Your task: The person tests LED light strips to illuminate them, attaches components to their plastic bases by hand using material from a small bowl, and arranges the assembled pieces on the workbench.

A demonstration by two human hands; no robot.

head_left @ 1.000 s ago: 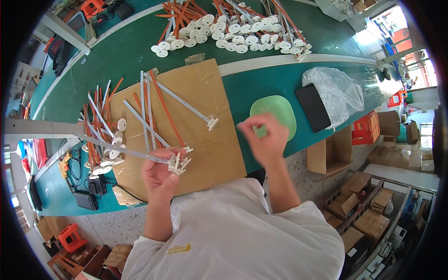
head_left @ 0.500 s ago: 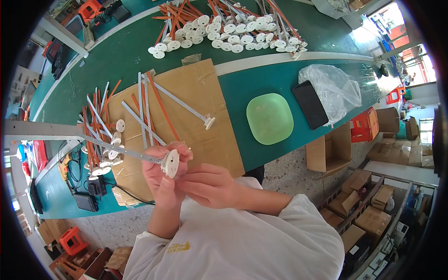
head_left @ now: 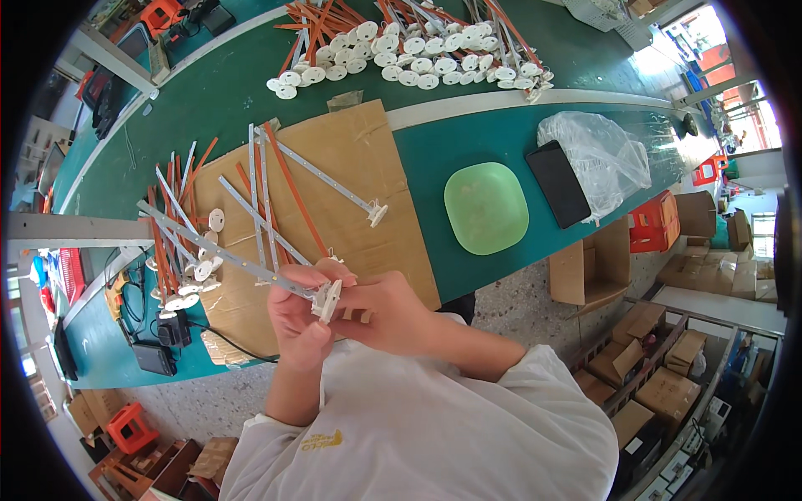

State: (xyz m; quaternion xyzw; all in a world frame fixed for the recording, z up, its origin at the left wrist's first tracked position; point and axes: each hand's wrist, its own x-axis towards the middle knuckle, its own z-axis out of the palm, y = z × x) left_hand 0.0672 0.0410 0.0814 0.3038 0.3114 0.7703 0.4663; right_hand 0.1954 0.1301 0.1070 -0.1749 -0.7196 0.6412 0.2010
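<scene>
My left hand (head_left: 296, 321) is closed round the end of a thin grey strip with a row of small dots, where a white round disc (head_left: 327, 301) is fixed. The grey strip (head_left: 221, 253) reaches up and left from my fingers, over the cardboard. The disc is turned nearly edge-on. Close against its right side are the curled fingers of my right hand (head_left: 380, 311); whatever they may pinch is hidden. Just beyond my hands, a few grey and orange strips with white discs lie on a flat cardboard sheet (head_left: 359, 159), one grey strip (head_left: 322, 175) slanting to the right.
A bundle of strips with discs (head_left: 180, 267) lies at left, near a black adapter (head_left: 173, 330) with a cable. Many more white discs (head_left: 418, 65) on strips are heaped at the back. At right are a green plate (head_left: 486, 209), black phone (head_left: 558, 185) and clear plastic bag (head_left: 597, 159).
The held disc has turned from showing its face to nearly edge-on and moved slightly right. Its strip now tilts more steeply. My right hand has shifted up beside the disc.
</scene>
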